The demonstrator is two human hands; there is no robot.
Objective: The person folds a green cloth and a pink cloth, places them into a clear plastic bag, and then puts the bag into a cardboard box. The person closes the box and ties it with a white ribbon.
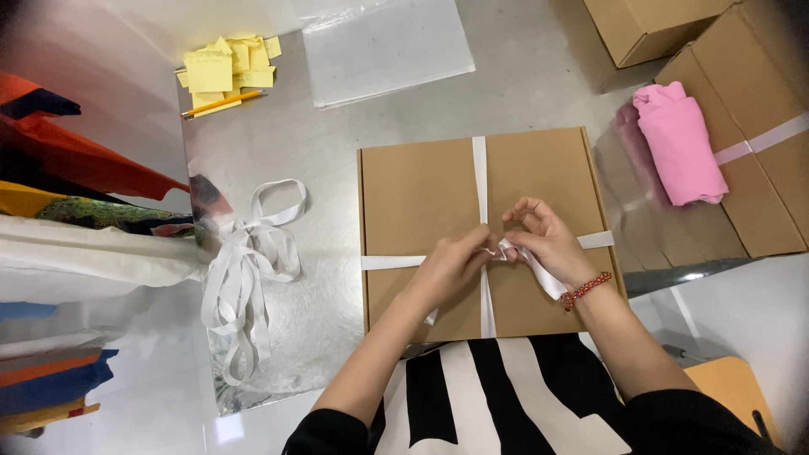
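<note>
On the shiny metal table, the flat cardboard box lies just before you. Over its centre, your left hand and right hand pinch the white ribbon crossing it. Left of the box lies loose ribbon; beyond it, yellow notes.

A shiny metal table carries everything here. In the middle lies a flat cardboard box, crossed by white ribbon. To its left sits a loose heap of white ribbon loops. At the far left corner is a pile of yellow notes with a pencil lying just beside it. A clear plastic bag rests flat at the far edge. On the right, a rolled pink cloth lies against bigger cartons.
</note>
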